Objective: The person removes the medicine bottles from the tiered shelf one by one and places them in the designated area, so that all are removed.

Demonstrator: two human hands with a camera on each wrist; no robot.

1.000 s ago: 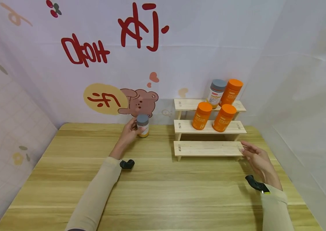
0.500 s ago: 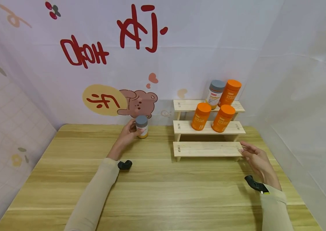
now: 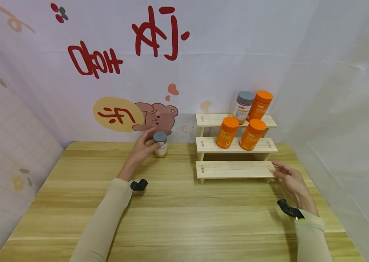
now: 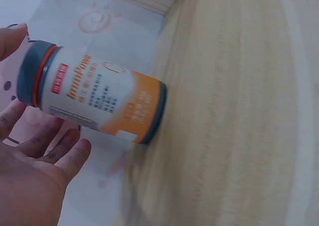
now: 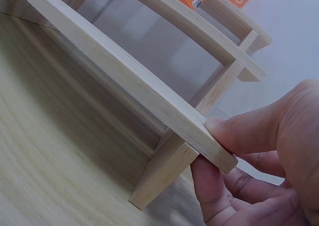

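Note:
A grey-lidded supplement jar [image 3: 161, 151] with a white and orange label stands on the table near the back wall. My left hand [image 3: 138, 151] is around it with fingers spread; in the left wrist view a gap shows between the fingers [image 4: 70, 159] and the jar [image 4: 92, 94]. To the right is a three-tier wooden display shelf [image 3: 233, 170]. My right hand [image 3: 291, 182] pinches the right end of its lowest board [image 5: 134, 86], thumb on top and fingers beneath.
Two orange jars [image 3: 227, 133] [image 3: 253, 135] stand on the middle tier. On the top tier are another grey-lidded jar [image 3: 242, 109] and an orange jar [image 3: 260, 106]. A printed cloth wall [image 3: 223, 65] borders the wooden table [image 3: 184, 218] at the back and sides.
My left hand has loosened from the grey-lidded jar, its fingers spreading and drawing slightly back to the left. The jar stays upright in place. My right hand keeps its pinch on the shelf.

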